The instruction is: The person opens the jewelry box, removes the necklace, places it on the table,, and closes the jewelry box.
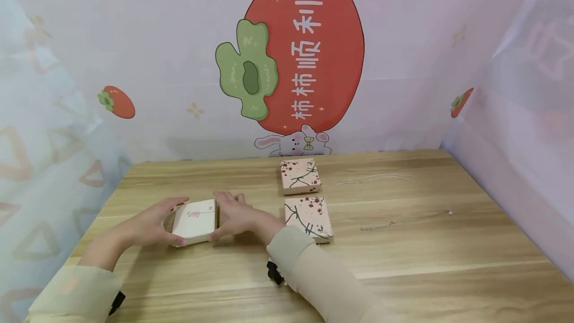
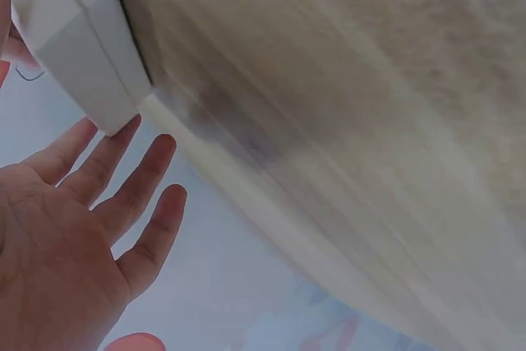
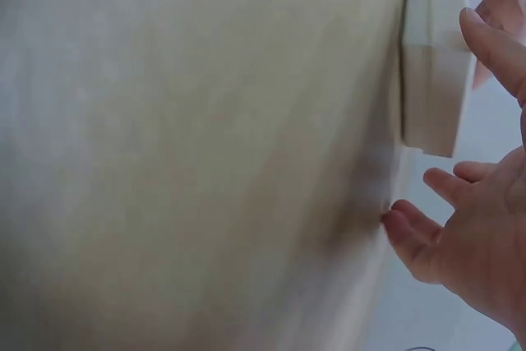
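Note:
A small white box (image 1: 195, 221) with a pink flower print lies between both hands on the left part of the table. My left hand (image 1: 152, 223) grips its left side, thumb at the near corner and a finger at the far one. In the left wrist view, a fingertip meets the end of the box (image 2: 94, 55) while other fingers spread free. My right hand (image 1: 235, 216) is at the right side. Its thumb touches the box (image 3: 440, 80) in the right wrist view; the other fingers stand a little apart from it, loosely bent.
Two pink boxes with a blossom-branch print, one farther back (image 1: 299, 176) and one nearer (image 1: 308, 218), sit mid-table. To their right lie a thin silver chain (image 1: 373, 178) and another fine chain (image 1: 403, 223) with small ornaments. A printed cloth (image 1: 179, 64) hangs behind the wooden table (image 1: 426, 283).

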The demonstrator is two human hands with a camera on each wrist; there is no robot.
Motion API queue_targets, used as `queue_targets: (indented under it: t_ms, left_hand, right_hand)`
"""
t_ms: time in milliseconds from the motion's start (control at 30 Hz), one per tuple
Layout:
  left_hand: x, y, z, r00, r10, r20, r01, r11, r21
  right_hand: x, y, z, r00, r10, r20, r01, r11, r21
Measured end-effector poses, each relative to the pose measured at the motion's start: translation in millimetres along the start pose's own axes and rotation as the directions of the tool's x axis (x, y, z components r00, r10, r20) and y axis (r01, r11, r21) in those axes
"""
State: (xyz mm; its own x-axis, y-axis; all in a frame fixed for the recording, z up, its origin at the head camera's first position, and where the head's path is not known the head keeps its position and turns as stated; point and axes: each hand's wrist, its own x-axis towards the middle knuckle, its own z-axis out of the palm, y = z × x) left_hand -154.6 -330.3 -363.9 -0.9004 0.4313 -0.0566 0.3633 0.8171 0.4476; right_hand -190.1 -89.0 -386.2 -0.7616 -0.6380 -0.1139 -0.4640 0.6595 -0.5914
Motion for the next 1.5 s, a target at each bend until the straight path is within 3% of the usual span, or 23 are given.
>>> queue_targets:
  t_ms: [333, 600, 833, 1267, 1500]
  left_hand:
    - [-4.2, -9.0, 4.2, 0.999, -0.017, 0.033, 0.017, 1.0, -0.002]
    - [-2.0, -5.4, 3.8, 0.995, -0.06, 0.081, 0.059, 0.998, 0.016]
    - [-0.5, 3.5, 3.2, 0.996, -0.043, 0.084, 0.045, 0.999, -0.02]
    - [2.6, 26.9, -0.6, 0.998, -0.008, 0.066, 0.017, 0.992, -0.126]
    - [3.1, 47.1, -5.5, 0.998, 0.06, -0.016, -0.061, 0.991, -0.119]
  right_hand:
    - [5.5, -5.5, 6.3, 1.0, 0.025, 0.011, -0.025, 0.999, -0.031]
    - [4.7, -7.3, 7.8, 0.998, 0.065, 0.011, -0.063, 0.993, -0.097]
    - [-0.5, -3.1, 2.3, 0.998, 0.053, 0.018, -0.052, 0.996, -0.072]
    - [-27.8, -3.3, -22.8, 0.999, 0.029, -0.016, -0.029, 0.999, -0.024]
    - [-45.3, -1.7, -47.0, 0.999, -0.042, -0.014, 0.042, 0.999, 0.002]
